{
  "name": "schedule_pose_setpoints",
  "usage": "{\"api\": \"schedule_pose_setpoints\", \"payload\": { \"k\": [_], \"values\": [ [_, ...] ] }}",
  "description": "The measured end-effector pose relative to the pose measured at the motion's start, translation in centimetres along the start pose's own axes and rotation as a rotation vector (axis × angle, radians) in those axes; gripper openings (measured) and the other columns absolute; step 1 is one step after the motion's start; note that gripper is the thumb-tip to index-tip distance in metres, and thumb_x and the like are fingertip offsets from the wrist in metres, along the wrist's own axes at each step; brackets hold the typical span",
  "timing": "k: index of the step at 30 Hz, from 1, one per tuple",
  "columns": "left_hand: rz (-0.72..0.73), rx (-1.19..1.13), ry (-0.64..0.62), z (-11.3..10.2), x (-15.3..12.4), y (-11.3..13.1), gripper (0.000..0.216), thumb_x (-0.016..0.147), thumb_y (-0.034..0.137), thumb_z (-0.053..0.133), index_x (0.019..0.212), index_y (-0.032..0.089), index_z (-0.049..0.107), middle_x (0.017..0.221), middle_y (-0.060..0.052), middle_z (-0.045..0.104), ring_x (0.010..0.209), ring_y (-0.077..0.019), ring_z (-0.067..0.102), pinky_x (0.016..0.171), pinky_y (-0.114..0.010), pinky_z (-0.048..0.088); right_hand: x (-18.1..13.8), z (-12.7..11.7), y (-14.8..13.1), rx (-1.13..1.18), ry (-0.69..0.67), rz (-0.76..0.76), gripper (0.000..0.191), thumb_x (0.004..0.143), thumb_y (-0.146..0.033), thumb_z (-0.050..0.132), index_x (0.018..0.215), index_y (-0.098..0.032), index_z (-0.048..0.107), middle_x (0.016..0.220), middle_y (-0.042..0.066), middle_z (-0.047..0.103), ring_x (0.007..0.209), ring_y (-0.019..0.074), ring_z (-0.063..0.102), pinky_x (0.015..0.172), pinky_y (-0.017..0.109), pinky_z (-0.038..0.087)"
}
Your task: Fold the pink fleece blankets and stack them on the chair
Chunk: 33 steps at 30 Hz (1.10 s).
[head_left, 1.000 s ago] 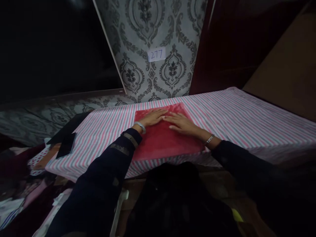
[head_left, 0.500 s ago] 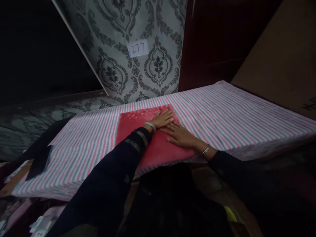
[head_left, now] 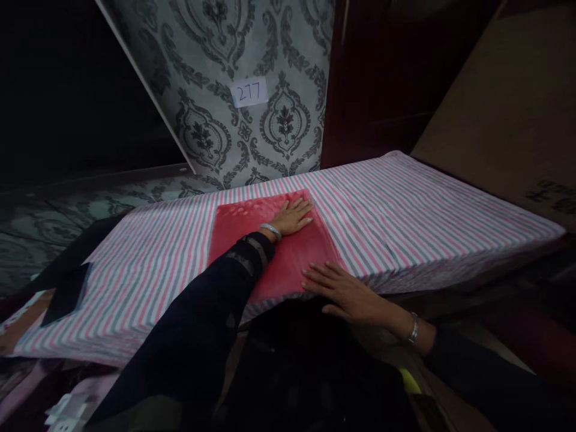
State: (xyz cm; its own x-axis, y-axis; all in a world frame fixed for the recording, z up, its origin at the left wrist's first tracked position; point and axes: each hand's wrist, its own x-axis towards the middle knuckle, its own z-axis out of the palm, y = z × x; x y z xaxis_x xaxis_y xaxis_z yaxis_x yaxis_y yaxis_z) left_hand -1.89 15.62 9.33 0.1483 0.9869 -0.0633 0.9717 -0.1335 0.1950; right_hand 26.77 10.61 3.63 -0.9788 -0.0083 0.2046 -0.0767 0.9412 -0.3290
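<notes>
A folded red cloth [head_left: 252, 234] lies flat on a surface covered with pink, grey and white striped fabric [head_left: 405, 210]. My left hand [head_left: 292, 217] rests palm down on the far right part of the red cloth, fingers stretched out. My right hand [head_left: 346, 291] lies open at the near edge of the surface, fingertips touching the cloth's near right corner. Both wrists wear bangles and both sleeves are dark.
A damask-patterned wall panel [head_left: 216, 72] bears a paper label reading 277 [head_left: 249, 92]. A dark flat object [head_left: 65, 285] lies at the left end of the striped surface. A brown cardboard box [head_left: 508, 108] stands at the right. Dark clothing lies below the near edge.
My right hand has slid from the middle of the red cloth back to its near right corner. My left hand stays on the cloth's far part. The view shifted slightly.
</notes>
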Motion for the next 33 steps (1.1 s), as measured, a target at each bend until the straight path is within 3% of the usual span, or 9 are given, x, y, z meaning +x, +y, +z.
{"api": "schedule_pose_setpoints", "payload": {
  "k": [5, 9, 13, 16, 20, 25, 33],
  "values": [
    [0.077, -0.103, 0.001, -3.3, -2.9, -1.3, 0.066, 0.104, 0.054, 0.023, 0.165, 0.029, 0.019, 0.175, 0.000, 0.013, 0.161, -0.0228, 0.003, 0.128, -0.050, -0.008, 1.9, -3.9, -0.4, 0.069, 0.067, -0.013, 0.060, 0.107, -0.048, 0.040, 0.164, -0.033, 0.027, 0.167, 0.002, 0.034, 0.157, 0.0235, 0.024, 0.129, 0.051, 0.021],
    [0.046, -0.174, -0.016, -5.2, -6.5, -3.9, 0.064, 0.104, 0.060, 0.019, 0.164, 0.036, 0.023, 0.173, 0.005, 0.019, 0.161, -0.0210, 0.007, 0.128, -0.050, -0.007, 8.4, -5.1, 1.4, 0.077, 0.086, -0.111, 0.058, 0.107, -0.051, 0.038, 0.162, -0.031, 0.034, 0.168, 0.002, 0.033, 0.157, 0.0241, 0.025, 0.128, 0.052, 0.022],
    [-0.041, -0.199, -0.025, -4.1, -7.5, -5.2, 0.061, 0.105, 0.053, 0.016, 0.161, 0.035, 0.033, 0.173, 0.004, 0.022, 0.160, -0.0188, 0.011, 0.128, -0.046, -0.006, 15.6, -3.9, 4.0, 0.099, 0.059, -0.136, 0.056, 0.107, -0.050, 0.038, 0.156, -0.025, 0.046, 0.160, 0.007, 0.046, 0.152, 0.0256, 0.035, 0.126, 0.052, 0.027],
    [-0.081, -0.176, -0.054, -2.0, -6.9, -5.2, 0.061, 0.105, 0.051, 0.018, 0.160, 0.032, 0.035, 0.173, 0.001, 0.022, 0.161, -0.0224, 0.007, 0.128, -0.052, -0.007, 18.0, -2.3, 5.3, 0.091, 0.019, -0.126, 0.057, 0.107, -0.050, 0.037, 0.155, -0.020, 0.049, 0.159, 0.010, 0.048, 0.150, 0.0270, 0.039, 0.126, 0.052, 0.026],
    [-0.089, -0.132, -0.032, 0.4, -6.3, -5.3, 0.061, 0.105, 0.050, 0.023, 0.162, 0.031, 0.031, 0.174, 0.000, 0.017, 0.161, -0.0255, 0.002, 0.126, -0.057, -0.008, 16.8, -0.7, 4.8, 0.068, -0.019, -0.113, 0.060, 0.106, -0.054, 0.039, 0.158, -0.024, 0.044, 0.164, 0.007, 0.040, 0.155, 0.0273, 0.028, 0.128, 0.055, 0.015],
    [-0.040, -0.127, -0.024, 1.1, -6.4, -6.0, 0.063, 0.104, 0.055, 0.027, 0.163, 0.033, 0.027, 0.174, 0.000, 0.017, 0.161, -0.0272, 0.002, 0.126, -0.058, -0.008, 12.1, 0.2, 1.6, 0.093, -0.132, -0.191, 0.064, 0.105, -0.055, 0.043, 0.163, -0.031, 0.030, 0.170, 0.003, 0.026, 0.160, 0.0264, 0.009, 0.129, 0.056, 0.010],
    [-0.041, -0.057, 0.010, 1.2, -6.3, -5.4, 0.065, 0.103, 0.054, 0.030, 0.163, 0.029, 0.029, 0.174, -0.002, 0.018, 0.161, -0.0298, 0.003, 0.127, -0.057, -0.004, 5.8, 1.4, -3.2, 0.127, -0.193, -0.138, 0.069, 0.104, -0.056, 0.045, 0.165, -0.033, 0.023, 0.171, 0.002, 0.024, 0.160, 0.0256, 0.009, 0.130, 0.055, 0.006]
  ]
}}
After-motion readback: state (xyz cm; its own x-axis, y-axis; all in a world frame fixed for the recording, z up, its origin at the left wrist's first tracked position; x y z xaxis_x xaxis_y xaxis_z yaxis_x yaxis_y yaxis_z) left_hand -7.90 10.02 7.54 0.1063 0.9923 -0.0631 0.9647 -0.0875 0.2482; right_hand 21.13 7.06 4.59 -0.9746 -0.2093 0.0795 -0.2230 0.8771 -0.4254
